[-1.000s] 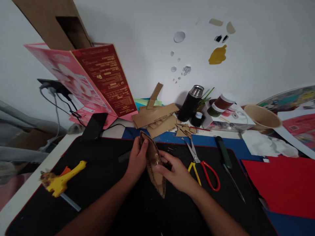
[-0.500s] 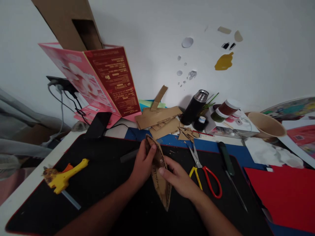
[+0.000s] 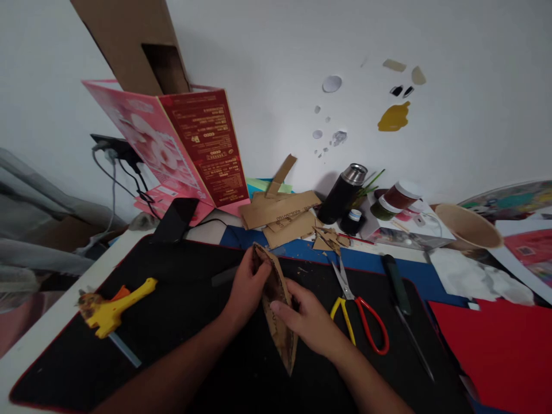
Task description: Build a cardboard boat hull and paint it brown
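Note:
A long brown cardboard piece (image 3: 282, 339), pointed at its lower end and hollow like a boat, is held over the black mat (image 3: 190, 310). My left hand (image 3: 248, 284) grips its upper left part, with the thumb inside the hollow. On its right edge, my right hand (image 3: 304, 313) pinches it, thumb inside and fingers behind, partly hidden. Right of my right hand lie scissors (image 3: 345, 284) with slightly parted blades and one yellow and one red handle. A green-handled pointed tool (image 3: 399, 287) rests farther right.
A yellow glue gun (image 3: 112, 313) lies at the left. Behind are a phone (image 3: 176, 218), cardboard scraps (image 3: 284, 213), a black flask (image 3: 342, 195), paint jars (image 3: 399, 198) and a pink and red folder (image 3: 207, 149). Red sheet (image 3: 495, 345) lies right.
The view has shifted slightly, so the background sits a little lower. Both hands still hold the cardboard piece, which has tilted slightly; my left thumb sits a bit lower inside it.

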Motion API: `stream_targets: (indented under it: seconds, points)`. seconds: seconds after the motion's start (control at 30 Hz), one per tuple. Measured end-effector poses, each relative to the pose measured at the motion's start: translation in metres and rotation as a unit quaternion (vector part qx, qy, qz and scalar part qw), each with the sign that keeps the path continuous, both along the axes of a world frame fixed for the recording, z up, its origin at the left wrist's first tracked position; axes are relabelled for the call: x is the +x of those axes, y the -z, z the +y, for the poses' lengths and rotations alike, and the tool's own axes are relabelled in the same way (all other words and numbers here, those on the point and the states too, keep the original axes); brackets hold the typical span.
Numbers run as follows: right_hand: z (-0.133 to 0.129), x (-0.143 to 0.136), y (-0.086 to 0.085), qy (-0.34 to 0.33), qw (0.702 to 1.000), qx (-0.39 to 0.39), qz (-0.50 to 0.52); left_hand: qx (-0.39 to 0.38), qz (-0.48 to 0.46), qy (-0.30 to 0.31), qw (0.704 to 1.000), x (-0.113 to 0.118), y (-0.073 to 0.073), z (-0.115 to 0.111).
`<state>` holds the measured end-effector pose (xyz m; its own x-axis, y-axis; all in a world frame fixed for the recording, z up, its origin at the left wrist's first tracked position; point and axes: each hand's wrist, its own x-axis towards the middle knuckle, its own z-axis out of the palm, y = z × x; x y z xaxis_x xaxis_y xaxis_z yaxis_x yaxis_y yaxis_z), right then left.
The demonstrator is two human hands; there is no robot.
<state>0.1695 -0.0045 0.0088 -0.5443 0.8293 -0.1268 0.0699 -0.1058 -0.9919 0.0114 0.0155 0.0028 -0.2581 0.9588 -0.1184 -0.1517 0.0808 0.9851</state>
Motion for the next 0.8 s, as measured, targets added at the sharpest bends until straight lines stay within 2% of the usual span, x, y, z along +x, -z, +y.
stream_targets:
  seconds: [0.2,0.43,0.63,0.8]
  points:
    - [-0.002,-0.002,-0.003,-0.012,0.999,0.027,-0.034,-0.009,0.006,-0.011,1.000,-0.001,-0.002,-0.001]
    - [-0.002,-0.001,-0.001,-0.025,0.996,0.043,-0.080,-0.021,-0.032,-0.007,0.999,-0.003,0.004,0.000]
    - [-0.001,0.000,0.004,-0.021,0.998,0.029,-0.053,-0.027,-0.035,-0.013,0.999,-0.002,0.007,0.002]
    - [0.003,0.001,-0.001,-0.021,1.000,-0.004,-0.018,-0.015,-0.050,-0.013,0.999,-0.001,0.007,0.003]
